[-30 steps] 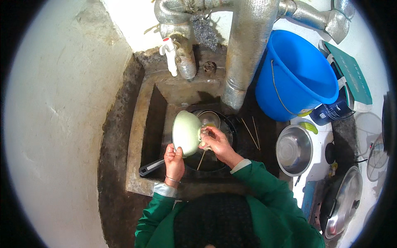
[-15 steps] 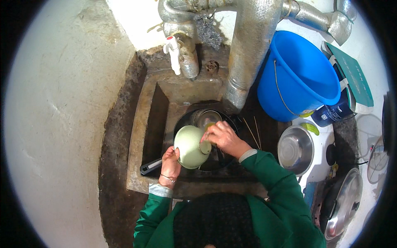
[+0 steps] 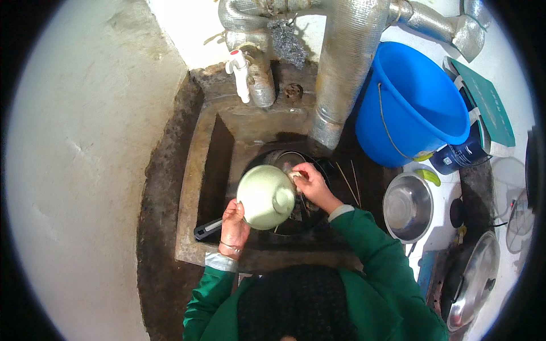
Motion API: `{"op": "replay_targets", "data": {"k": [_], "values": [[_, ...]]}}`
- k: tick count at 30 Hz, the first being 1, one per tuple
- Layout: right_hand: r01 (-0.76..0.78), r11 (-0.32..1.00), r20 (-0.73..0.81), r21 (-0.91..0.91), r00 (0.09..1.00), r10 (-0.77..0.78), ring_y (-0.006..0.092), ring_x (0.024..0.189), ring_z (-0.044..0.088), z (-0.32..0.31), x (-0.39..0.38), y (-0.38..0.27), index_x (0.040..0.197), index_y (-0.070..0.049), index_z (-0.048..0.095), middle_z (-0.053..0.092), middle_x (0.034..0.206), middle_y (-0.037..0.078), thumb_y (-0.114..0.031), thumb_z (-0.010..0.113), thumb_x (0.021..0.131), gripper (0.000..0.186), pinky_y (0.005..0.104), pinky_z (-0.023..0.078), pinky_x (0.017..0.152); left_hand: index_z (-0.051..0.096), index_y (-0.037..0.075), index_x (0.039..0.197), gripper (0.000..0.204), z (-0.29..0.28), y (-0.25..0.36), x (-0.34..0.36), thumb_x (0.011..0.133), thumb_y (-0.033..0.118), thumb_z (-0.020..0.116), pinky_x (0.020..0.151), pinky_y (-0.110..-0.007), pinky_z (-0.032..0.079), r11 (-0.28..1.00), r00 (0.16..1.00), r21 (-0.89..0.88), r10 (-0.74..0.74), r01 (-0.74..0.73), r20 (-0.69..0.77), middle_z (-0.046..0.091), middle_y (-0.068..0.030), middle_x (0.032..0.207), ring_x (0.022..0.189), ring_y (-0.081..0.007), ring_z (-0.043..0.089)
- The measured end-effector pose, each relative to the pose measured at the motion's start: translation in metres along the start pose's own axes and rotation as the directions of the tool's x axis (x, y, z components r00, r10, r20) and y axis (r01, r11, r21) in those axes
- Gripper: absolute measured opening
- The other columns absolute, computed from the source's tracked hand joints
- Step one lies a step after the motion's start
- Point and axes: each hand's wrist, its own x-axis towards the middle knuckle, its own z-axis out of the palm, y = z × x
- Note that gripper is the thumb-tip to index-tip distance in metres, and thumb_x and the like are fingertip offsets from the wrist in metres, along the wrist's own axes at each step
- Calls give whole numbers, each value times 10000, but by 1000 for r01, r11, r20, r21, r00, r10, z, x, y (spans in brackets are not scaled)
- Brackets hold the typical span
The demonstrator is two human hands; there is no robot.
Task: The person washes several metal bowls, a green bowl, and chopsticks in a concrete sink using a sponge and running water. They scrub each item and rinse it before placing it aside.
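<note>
A pale green bowl (image 3: 259, 193) is tilted over the sink, its outer side and round foot turned up toward me. My left hand (image 3: 232, 224) grips its left rim, thumb on the outside. Close to the bowl's far right edge is my right hand (image 3: 315, 190), its fingers pinched on a small pale wad, perhaps a cloth; the bowl partly hides the contact. Below both hands a dark frying pan lies in the sink, its black handle (image 3: 208, 229) sticking out to the left. Inside the pan a metal-rimmed bowl (image 3: 289, 158) shows in part.
The stone sink (image 3: 190, 187) has a white tap (image 3: 239, 77) at its back. Foil-wrapped pipes (image 3: 350, 62) come down behind it. Two thin sticks (image 3: 348, 184) lie right of the pan. Farther right stand a blue bucket (image 3: 392, 113), a steel basin (image 3: 406, 207) and a lidded pan (image 3: 475, 281).
My right hand has shifted from the bowl's foot to its far right edge. The bowl has turned slightly in my left hand, so its foot faces up more.
</note>
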Motion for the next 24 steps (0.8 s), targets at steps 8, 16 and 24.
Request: {"op": "replay_targets", "data": {"k": [8, 16, 24], "values": [[86, 991, -18, -102, 996, -88, 143, 664, 547, 60, -30, -68, 835, -24, 555, 504, 852, 71, 38, 621, 721, 146, 260, 444, 536, 537, 49, 991, 119, 12, -24, 8, 873, 54, 538, 811, -273, 434, 973, 980, 146, 188, -177, -65, 605, -51, 952, 878, -125, 551], [343, 878, 9, -334, 932, -361, 170, 697, 589, 19, 19, -47, 828, -36, 571, 543, 807, 74, 34, 617, 711, 144, 275, 474, 531, 578, 5, 943, 123, -1, 4, -8, 836, -31, 531, 735, -199, 408, 741, 977, 670, -110, -42, 183, 584, 24, 865, 820, -38, 501], [328, 923, 122, -201, 943, -308, 255, 857, 548, 28, 4, -73, 844, -31, 553, 532, 904, 109, 88, 530, 651, 228, 361, 457, 742, 585, 8, 950, 134, 0, -7, -4, 842, -34, 516, 725, -197, 407, 717, 972, 694, -108, -70, 210, 583, 38, 879, 824, -37, 493]]}}
